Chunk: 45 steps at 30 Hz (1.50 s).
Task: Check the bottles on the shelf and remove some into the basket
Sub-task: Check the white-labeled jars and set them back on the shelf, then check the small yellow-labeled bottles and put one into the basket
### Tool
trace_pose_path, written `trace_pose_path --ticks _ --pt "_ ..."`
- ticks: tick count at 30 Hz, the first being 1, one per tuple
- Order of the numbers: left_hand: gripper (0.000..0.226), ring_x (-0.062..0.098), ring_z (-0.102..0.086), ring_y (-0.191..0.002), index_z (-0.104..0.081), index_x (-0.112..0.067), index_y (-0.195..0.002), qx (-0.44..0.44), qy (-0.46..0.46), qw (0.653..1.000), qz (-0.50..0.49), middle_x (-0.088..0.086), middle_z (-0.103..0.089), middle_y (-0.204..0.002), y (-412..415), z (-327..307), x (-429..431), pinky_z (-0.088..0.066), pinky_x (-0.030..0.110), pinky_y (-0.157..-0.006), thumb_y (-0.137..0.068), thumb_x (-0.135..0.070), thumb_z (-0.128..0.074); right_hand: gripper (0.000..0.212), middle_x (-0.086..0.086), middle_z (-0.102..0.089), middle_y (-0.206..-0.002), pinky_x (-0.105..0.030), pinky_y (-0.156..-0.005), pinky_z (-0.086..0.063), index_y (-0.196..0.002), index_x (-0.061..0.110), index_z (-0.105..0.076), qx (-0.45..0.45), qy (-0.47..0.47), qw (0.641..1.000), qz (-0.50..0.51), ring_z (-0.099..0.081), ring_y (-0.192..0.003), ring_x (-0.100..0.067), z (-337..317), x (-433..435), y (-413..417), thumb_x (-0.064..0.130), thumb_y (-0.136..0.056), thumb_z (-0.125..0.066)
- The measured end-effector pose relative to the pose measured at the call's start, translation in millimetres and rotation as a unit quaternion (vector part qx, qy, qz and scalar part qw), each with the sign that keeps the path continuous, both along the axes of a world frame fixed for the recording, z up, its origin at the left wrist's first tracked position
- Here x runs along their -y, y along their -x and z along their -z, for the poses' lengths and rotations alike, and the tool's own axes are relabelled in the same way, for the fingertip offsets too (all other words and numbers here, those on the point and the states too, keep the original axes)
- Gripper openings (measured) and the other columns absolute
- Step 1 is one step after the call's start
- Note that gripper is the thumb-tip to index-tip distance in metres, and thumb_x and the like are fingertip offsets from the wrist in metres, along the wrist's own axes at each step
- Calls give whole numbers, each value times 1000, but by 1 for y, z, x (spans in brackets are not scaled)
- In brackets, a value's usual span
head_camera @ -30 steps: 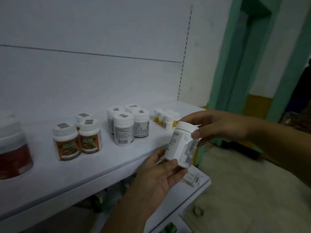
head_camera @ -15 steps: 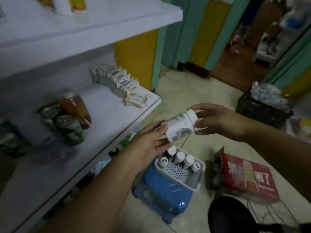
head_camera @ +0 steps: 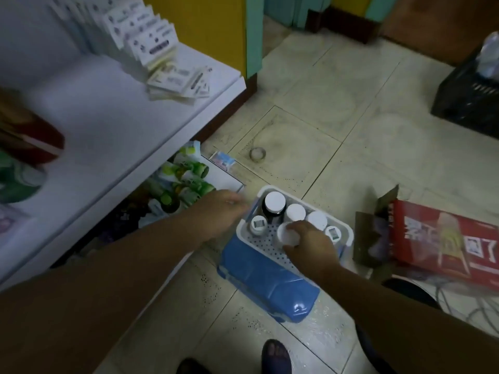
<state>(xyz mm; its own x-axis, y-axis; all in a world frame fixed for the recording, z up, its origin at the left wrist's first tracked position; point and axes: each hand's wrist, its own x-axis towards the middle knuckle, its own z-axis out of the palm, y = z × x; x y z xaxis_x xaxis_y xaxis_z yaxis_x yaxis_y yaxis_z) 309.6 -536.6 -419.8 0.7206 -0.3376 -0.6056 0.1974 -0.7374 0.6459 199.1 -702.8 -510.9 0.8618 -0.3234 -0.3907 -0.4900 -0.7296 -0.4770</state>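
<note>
Bottle, white-capped, upright in the basket, over the bare patch of perforated floor towards the near side, just beside the other bottles. Clasped round the cap by the right hand, thumb and fingers curled on its rim. Not clear whether already seated on the basket floor or a little above it. Left hand at the basket's left wall, touching it or close to touching. Too blurred to tell whether curled over the rim or merely resting there. Basket perched on a blue stool on the tiles, below the end of the shelf.

Step in hand, by the look of it: setting this bottle down among those already taken off the shelf.

To do it well:
- Lower straight down to a flat seat on the perforated floor.
- Loosen the fingers and lift them upward, not sideways, so as not to clip the white caps just behind.
- Mind the dark bottle at the far left corner: taller than its neighbours, probably the easiest to topple.
- Brace the basket wall with the left hand against sliding or tipping on the small stool.
- Check for a steady, upright stand before letting go altogether.
</note>
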Motion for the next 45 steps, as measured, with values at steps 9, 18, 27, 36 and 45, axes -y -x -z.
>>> trace_pose_path --ticks 9,18,27,36,45 --pt "49 15 -44 -122 -40 -19 -138 19 -61 997 49 4 -43 -142 20 21 -28 -31 21 -88 -93 -31 -52 59 -1 2 -161 -38 -87 -48 -147 20 -27 -57 28 994 -84 -53 -116 -34 64 -14 -4 13 -92 -46" --pt "76 24 -4 -146 -22 -21 -147 237 -235 905 265 4 -12 -158 14 -114 -45 -7 42 -118 -82 -61 -17 67 -6 5 -161 -35 -118 -12 -151 21 -17 7 123 956 -268 -3 -148 -25 -90 -9 -14 24 -92 -49" --pt "61 18 -6 -146 -21 -25 -147 370 -247 889 109 1 -14 -158 57 -307 -145 -10 41 -119 -94 -55 -29 72 -12 8 -160 -39 -117 -14 -151 24 -10 155 196 893 -374 5 -148 -28 -306 -87 -76 27 -90 -48" --pt "63 16 -4 -146 -18 -23 -148 396 -269 878 -8 1 -10 -159 165 -413 -268 -10 34 -116 -95 -52 -32 66 -9 -1 -160 -38 -118 -12 -151 23 -15 257 213 818 -468 -1 -148 -24 -429 -231 -34 34 -94 -46" --pt "61 12 -7 -145 -19 -28 -147 402 -251 880 -15 -3 -12 -158 208 -419 -329 -10 30 -116 -94 -54 -34 62 -8 -2 -161 -40 -117 -16 -150 24 -18 260 221 811 -476 -1 -148 -23 -449 -295 0 36 -95 -45"
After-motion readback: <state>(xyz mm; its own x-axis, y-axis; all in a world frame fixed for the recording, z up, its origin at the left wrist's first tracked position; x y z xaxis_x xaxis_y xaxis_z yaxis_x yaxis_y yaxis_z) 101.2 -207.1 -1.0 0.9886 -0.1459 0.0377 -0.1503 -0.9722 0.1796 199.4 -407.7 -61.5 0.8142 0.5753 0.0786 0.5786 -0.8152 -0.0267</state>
